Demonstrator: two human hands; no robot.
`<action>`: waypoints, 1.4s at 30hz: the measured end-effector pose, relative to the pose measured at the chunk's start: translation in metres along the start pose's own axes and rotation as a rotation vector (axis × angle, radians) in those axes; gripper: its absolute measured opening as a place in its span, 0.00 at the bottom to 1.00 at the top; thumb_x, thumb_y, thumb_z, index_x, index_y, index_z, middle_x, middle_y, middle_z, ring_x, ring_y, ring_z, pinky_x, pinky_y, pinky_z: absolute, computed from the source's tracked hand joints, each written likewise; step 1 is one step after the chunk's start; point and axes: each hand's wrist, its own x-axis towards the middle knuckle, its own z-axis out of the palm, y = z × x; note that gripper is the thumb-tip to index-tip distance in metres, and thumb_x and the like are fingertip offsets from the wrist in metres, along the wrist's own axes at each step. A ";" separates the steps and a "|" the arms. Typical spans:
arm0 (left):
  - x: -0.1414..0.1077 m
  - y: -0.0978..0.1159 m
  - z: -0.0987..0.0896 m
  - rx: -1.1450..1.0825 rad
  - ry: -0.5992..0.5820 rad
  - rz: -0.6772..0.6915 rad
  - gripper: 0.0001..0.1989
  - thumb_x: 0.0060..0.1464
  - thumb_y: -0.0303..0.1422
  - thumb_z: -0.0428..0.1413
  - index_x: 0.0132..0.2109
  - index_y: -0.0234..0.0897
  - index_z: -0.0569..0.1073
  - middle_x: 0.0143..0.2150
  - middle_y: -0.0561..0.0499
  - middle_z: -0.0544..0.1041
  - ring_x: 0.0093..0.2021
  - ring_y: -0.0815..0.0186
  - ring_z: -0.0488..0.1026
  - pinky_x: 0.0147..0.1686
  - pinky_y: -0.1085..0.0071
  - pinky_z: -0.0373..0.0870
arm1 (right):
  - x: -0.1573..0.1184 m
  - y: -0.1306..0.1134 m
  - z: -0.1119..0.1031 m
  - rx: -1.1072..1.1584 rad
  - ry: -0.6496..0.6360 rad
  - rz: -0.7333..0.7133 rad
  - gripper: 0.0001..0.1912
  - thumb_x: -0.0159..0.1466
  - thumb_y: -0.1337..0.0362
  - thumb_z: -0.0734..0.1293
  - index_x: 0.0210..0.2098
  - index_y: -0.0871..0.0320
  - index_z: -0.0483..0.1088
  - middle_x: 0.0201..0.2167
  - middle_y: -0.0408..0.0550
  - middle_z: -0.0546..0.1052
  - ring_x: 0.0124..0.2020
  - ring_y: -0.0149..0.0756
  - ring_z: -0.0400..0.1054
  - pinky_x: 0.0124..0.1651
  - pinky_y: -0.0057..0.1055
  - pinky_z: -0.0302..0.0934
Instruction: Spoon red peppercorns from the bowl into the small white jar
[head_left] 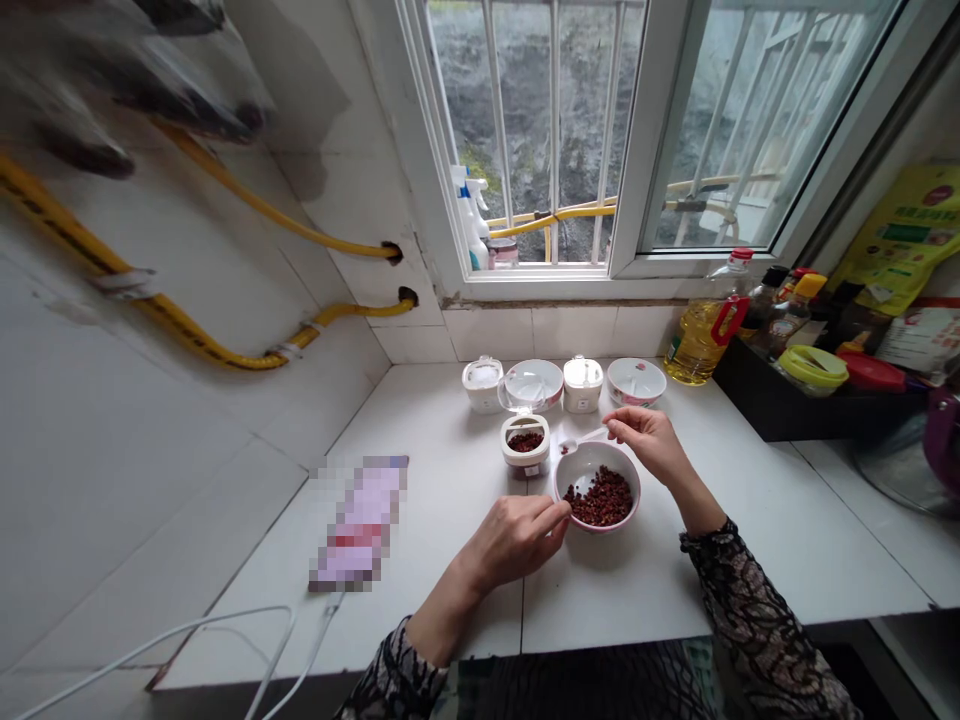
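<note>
My right hand (646,440) pinches the handle of a small white spoon (571,444), whose head, with a few dark bits in it, hovers by the far left rim of a white bowl (636,500). Dark red peppercorns (602,498) lie in the bowl, heaped toward its near side. My left hand (521,535) is closed on the bowl's near left rim. Just left of the bowl stands a white seasoning jar (526,462), its lid flipped up and similar dark red grains inside.
Behind are two more white jars (583,384) (482,386) and two bowls (534,383) (637,381). An oil bottle (694,340) and a black rack (765,400) of condiments stand right. A blurred phone-like object (360,525) with a white cable (304,655) lies left. A barred window (555,130) is ahead.
</note>
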 end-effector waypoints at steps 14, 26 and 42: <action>0.000 0.000 0.001 0.020 0.004 -0.005 0.08 0.64 0.26 0.47 0.40 0.35 0.72 0.25 0.53 0.73 0.22 0.70 0.70 0.21 0.76 0.65 | -0.015 -0.021 0.035 -0.455 0.110 -0.675 0.10 0.69 0.68 0.61 0.38 0.55 0.75 0.34 0.50 0.80 0.37 0.41 0.73 0.44 0.39 0.67; 0.000 -0.001 0.000 -0.007 0.003 0.001 0.07 0.64 0.25 0.48 0.41 0.35 0.71 0.24 0.54 0.73 0.22 0.69 0.70 0.20 0.74 0.64 | -0.018 -0.001 -0.008 -0.629 -0.196 -0.301 0.10 0.62 0.72 0.63 0.33 0.57 0.77 0.33 0.50 0.82 0.34 0.39 0.73 0.41 0.36 0.65; 0.002 0.000 -0.001 -0.002 0.018 0.002 0.09 0.65 0.26 0.47 0.39 0.35 0.71 0.23 0.54 0.71 0.21 0.69 0.68 0.19 0.74 0.62 | -0.016 -0.008 -0.004 -0.160 -0.196 0.082 0.09 0.56 0.62 0.65 0.29 0.58 0.76 0.26 0.45 0.78 0.29 0.35 0.71 0.35 0.30 0.64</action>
